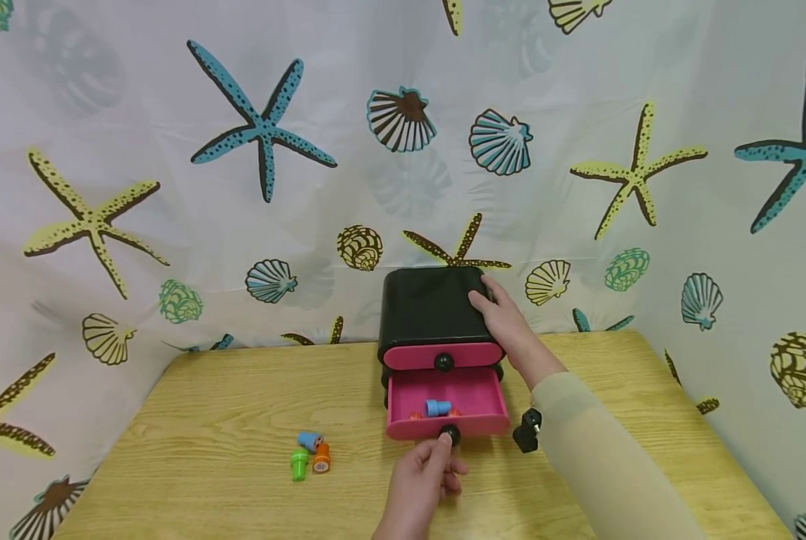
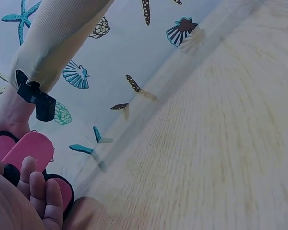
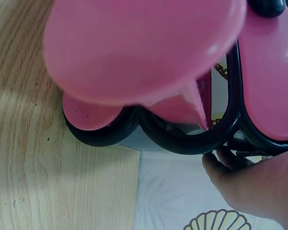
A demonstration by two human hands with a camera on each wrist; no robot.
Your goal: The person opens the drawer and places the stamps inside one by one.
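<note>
A black cabinet [image 1: 430, 304] with pink drawers stands at the back of the table. My left hand [image 1: 425, 480] pinches the round black knob [image 1: 451, 433] of a pulled-out pink drawer [image 1: 403, 429], between thumb and finger. Inside that drawer lie a small blue stamp [image 1: 437, 408] and orange pieces partly hidden by its front wall. My right hand [image 1: 511, 322] rests on the cabinet's upper right side with extended fingers. In the right wrist view, that hand [image 3: 249, 182] touches the black casing [image 3: 192, 146], its fingertips partly hidden behind it. The upper drawer [image 1: 410, 357] is closed.
Left of the cabinet, a blue stamp [image 1: 310, 440], an orange stamp [image 1: 321, 458] and a green stamp [image 1: 299, 464] lie together on the wooden table [image 1: 227, 420]. A patterned curtain [image 1: 335, 195] hangs behind and at the sides. A black wrist camera [image 1: 527, 430] sits by the right sleeve.
</note>
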